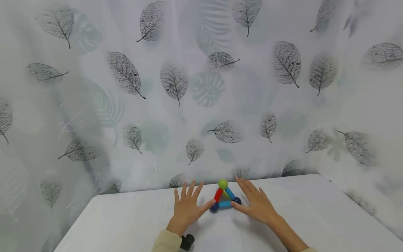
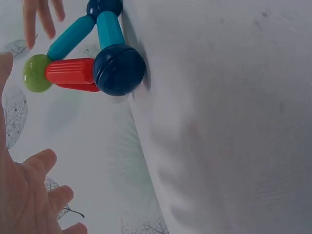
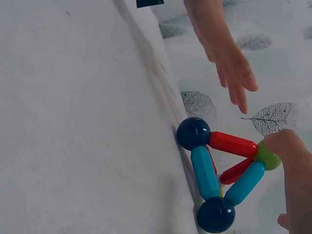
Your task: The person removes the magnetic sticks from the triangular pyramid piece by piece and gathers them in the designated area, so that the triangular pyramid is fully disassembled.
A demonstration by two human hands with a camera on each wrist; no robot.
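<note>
Toy pyramid (image 1: pixel 225 198): small frame of plastic rods joined by balls, standing upright on the white table (image 1: pixel 315 210) near its far edge. Green ball (image 1: pixel 223 183) at the apex; dark blue balls (image 1: pixel 214 207) at the base corners. Red rod (image 1: pixel 218 195) rises along the left edge, teal rods (image 3: pixel 204 172) along the right edge and across the front base; a yellow rod shows behind. All joints closed.

White cloth-covered table (image 1: pixel 315 217) before a pale curtain (image 1: pixel 201 87) printed with grey skeleton leaves.
</note>
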